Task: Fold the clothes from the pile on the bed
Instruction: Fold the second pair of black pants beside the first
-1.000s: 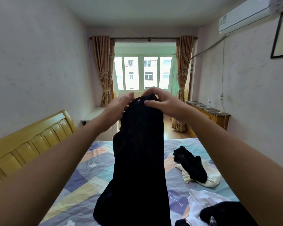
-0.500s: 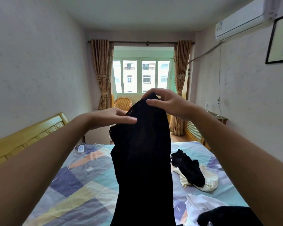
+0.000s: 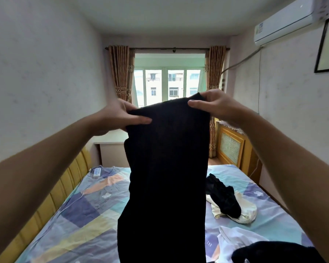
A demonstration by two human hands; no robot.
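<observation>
One bed (image 3: 87, 221) with a patchwork sheet fills the lower room, its yellow headboard (image 3: 51, 192) along the left. One black garment (image 3: 167, 177) hangs in front of it, held up in the air above the sheet: its long axis runs vertical, the top edge level with the window (image 3: 168, 84) and the lower end dropping out of view at the bottom. Two hands hold that top edge, one at each corner. The left hand (image 3: 120, 115) pinches the left corner, fingers curled round the cloth; the right hand (image 3: 216, 104) pinches the right corner likewise. To the right on the bed lie two heaps: a black piece on a cream piece (image 3: 241, 211), and nearer, a white piece (image 3: 234, 240) beside another black piece (image 3: 273, 252). One small white remote (image 3: 97, 171) lies near the headboard.
</observation>
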